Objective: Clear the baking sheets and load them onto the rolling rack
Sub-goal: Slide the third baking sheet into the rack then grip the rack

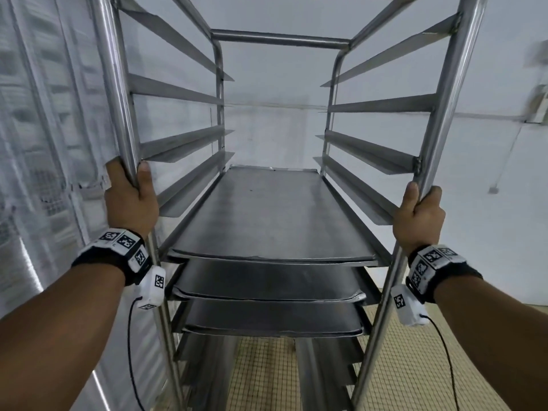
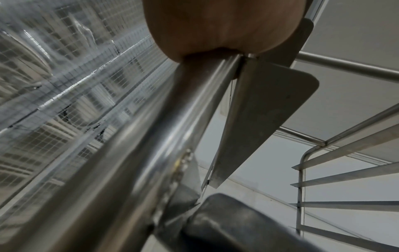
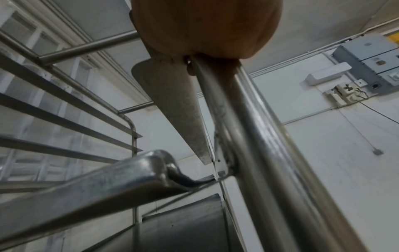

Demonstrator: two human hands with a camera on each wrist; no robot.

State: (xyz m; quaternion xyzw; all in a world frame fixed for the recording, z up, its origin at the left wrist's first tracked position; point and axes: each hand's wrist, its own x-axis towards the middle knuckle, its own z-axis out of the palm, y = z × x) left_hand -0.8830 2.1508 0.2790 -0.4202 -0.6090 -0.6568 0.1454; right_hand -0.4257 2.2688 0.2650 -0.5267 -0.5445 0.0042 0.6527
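Note:
A tall steel rolling rack [image 1: 280, 38] fills the head view, with angled runners down both sides. Three dark baking sheets sit stacked on its runners: the top sheet [image 1: 267, 215], a middle sheet [image 1: 267, 281] and a lower sheet [image 1: 272, 318]. My left hand [image 1: 130, 194] grips the rack's front left post [image 1: 117, 84]. My right hand [image 1: 419, 212] grips the front right post [image 1: 453, 93]. The left wrist view shows my palm [image 2: 215, 29] wrapped on the post [image 2: 134, 153]. In the right wrist view my palm [image 3: 205, 27] wraps the other post [image 3: 259, 136], with a sheet's rim [image 3: 97, 185] below.
A clear plastic cover over another wire-shelved rack [image 1: 44, 143] stands close on the left. A white wall [image 1: 272, 134] is behind the rack. Tiled floor [image 1: 409, 366] lies below. Electrical boxes [image 3: 371, 58] hang on the wall to the right. The upper runners hold nothing.

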